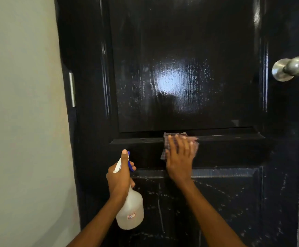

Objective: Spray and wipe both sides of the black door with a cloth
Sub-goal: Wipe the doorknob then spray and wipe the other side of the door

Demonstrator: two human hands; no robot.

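The right hand (180,154) is pressing a checked cloth (189,139) with straight fingers onto the black door (180,50) at its middle rail, while the left hand (118,177) is gripping a spray bottle (131,209) just to the left. Droplets are sitting on the upper panel and may dry into streaks. Dust may be lingering in the rail's ledge.

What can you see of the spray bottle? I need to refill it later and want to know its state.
The spray bottle is translucent white plastic with a rounded body, a narrow neck and a white spray head with a blue trigger. A small white label with red marking sits low on its body. It is held roughly upright in front of the black door, nozzle toward it. The left hand grips its neck, thumb on top. The fill level cannot be made out.
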